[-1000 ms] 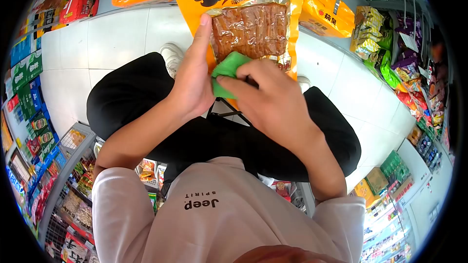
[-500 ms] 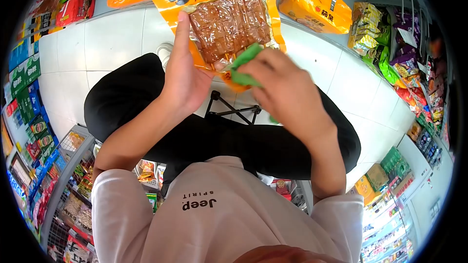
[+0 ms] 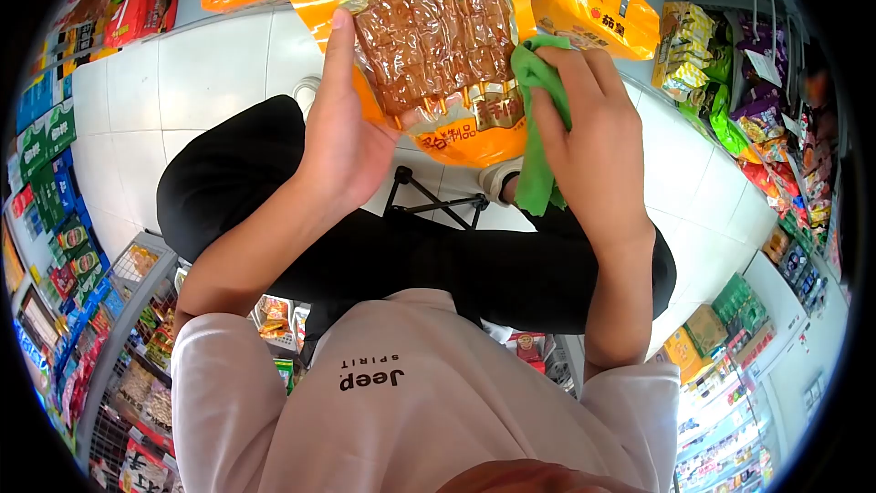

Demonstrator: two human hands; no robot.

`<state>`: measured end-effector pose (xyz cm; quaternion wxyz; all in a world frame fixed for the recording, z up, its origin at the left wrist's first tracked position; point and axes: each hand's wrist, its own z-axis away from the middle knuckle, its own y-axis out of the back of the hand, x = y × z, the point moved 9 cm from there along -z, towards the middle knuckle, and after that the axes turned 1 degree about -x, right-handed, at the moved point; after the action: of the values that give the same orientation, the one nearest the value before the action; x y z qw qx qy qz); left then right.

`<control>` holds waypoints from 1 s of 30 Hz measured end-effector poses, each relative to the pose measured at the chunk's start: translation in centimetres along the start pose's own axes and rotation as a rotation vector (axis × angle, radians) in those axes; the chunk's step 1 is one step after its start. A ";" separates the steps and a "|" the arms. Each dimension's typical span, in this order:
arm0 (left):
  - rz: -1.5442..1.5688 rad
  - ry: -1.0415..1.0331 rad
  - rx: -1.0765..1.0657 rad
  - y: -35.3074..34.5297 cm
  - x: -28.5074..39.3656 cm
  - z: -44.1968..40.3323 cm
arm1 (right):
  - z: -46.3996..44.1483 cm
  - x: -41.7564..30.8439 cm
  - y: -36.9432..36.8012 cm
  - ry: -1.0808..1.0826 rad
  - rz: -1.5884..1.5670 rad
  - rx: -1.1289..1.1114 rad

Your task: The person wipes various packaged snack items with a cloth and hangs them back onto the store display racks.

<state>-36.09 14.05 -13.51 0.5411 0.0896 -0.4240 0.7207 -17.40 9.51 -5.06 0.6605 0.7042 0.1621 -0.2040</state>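
Observation:
An orange snack packet (image 3: 433,41) with a clear window is held up in front of me, showing brown skewered pieces inside. My left hand (image 3: 342,119) grips its left edge, thumb on the front and the other fingers hidden behind. A green cloth (image 3: 543,119) is bunched in my right hand (image 3: 598,132), fingers closed round it, at the packet's right edge. The cloth's lower end hangs down over my shoe.
A folding stool's black legs (image 3: 438,205) stand on the white tiled floor (image 3: 214,82) between my knees. Orange noodle packs (image 3: 598,9) sit on the shelf ahead. Snack bags (image 3: 757,82) line the right, and a wire rack (image 3: 123,310) stands at left.
My right hand has moved right with the green cloth, from the packet's lower front to its right edge. The packet's lower lettering is now uncovered. My left hand keeps its hold.

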 end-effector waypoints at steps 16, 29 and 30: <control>-0.018 0.114 -0.076 -0.3 -1.2 0.4 | -0.3 -1.6 1.1 0.098 -0.241 0.065; -0.076 0.127 -0.103 -2.0 -0.9 1.3 | -0.5 -0.7 3.1 0.088 -0.126 0.210; -0.086 0.133 -0.123 -2.2 -0.9 1.3 | -0.5 -0.6 3.1 0.086 -0.121 0.206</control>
<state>-34.31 12.58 -12.11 0.6030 0.0264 -0.4262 0.6738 -16.38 9.85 -2.05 0.5635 0.7655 0.2103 -0.2287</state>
